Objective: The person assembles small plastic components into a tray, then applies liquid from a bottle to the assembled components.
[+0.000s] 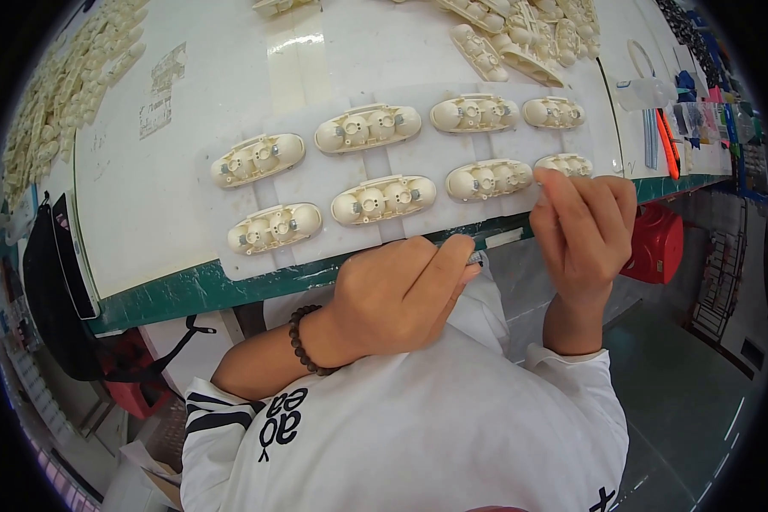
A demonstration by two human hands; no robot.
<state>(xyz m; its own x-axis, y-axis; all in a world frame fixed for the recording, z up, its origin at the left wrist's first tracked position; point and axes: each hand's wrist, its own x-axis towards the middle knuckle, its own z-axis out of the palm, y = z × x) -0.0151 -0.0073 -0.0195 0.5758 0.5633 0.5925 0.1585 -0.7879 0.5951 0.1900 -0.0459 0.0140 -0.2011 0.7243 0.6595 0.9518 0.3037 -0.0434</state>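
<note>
Several cream-coloured oval plastic housings with rounded domes inside lie in two rows on a translucent white board [247,266]. My right hand [582,226] is closed in a pinch at the right end of the near row. Its fingertips partly cover the last housing [565,162], and I cannot make out what is between them. My left hand [401,294], with a dark bead bracelet on the wrist, is closed just off the table's near edge, below the near-row housing [384,200]. Something small and greyish shows at its fingertips, too small to name. Small grey pieces sit inside several housings.
A heap of similar cream parts [529,34] lies at the back right, and another heap [68,102] along the far left. A green edge strip [179,292] borders the white table. Orange-handled tools [667,141] lie at right, near a red stool [657,243].
</note>
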